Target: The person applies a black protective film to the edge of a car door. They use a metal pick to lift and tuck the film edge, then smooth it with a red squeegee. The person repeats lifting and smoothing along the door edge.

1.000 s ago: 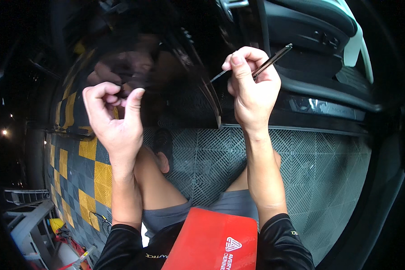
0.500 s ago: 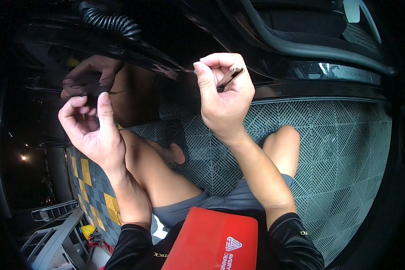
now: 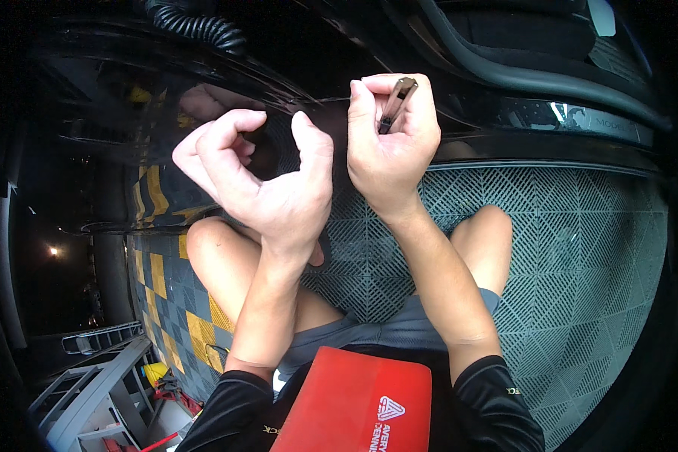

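My right hand (image 3: 395,147) is closed around a slim, bronze-coloured cutter knife (image 3: 401,102), held tilted against the palm. Its thumb and index finger come together close to the glossy black car door (image 3: 226,173). Whether anything thin sits between those fingertips cannot be made out. My left hand (image 3: 267,177) is raised in front of the door, left of my right hand. Its fingers curl while the thumb stands apart, and nothing shows in the gap.
A ribbed rubber boot (image 3: 196,26) sits in the door gap at the top. The sill (image 3: 557,117) runs along the upper right. Grey grid tiles (image 3: 572,248) cover the floor. A red squeegee card (image 3: 358,399) is at my chest. A grey step stool (image 3: 102,392) stands lower left.
My left hand has moved right, toward my right hand. My right hand has shifted slightly right and up, still holding the knife, which now tilts more upright.
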A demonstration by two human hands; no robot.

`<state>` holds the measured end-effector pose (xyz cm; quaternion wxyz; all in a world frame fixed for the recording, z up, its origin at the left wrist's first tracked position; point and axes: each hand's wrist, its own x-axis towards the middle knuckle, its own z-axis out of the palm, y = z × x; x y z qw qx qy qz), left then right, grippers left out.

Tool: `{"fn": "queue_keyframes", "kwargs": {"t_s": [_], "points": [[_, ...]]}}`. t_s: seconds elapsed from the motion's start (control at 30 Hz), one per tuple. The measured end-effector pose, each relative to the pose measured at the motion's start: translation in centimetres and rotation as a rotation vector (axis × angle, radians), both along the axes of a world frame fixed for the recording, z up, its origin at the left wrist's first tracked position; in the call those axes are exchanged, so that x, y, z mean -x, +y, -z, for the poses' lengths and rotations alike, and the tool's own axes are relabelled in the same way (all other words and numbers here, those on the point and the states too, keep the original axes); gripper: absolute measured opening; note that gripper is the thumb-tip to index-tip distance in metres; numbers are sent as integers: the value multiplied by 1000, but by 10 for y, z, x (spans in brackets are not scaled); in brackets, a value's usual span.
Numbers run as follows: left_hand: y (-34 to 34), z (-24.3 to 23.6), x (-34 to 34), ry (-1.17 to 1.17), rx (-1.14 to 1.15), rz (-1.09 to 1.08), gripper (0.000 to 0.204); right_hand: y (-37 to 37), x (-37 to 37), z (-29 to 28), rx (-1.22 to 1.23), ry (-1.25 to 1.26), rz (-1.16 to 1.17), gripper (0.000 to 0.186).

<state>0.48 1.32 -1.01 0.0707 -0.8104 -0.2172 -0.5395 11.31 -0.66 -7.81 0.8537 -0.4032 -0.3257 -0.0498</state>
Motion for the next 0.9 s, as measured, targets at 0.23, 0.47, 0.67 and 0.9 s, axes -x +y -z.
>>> {"fn": "queue_keyframes", "kwargs": {"t_s": [0.23,0.47,0.67,0.9], "points": [[6,9,-13,-131,-34,-20,39,2,-2,8,17,40,76,13],[7,12,-19,-139,-95,-51,36,-10,-26,34,174,114,188,14],[14,15,-23,-208,-135,-20,33,-55,-22,81,395,146,145,8],[36,12,-18,-238,-323,2,28,-120,32,151,656,240,-14,12]]}}
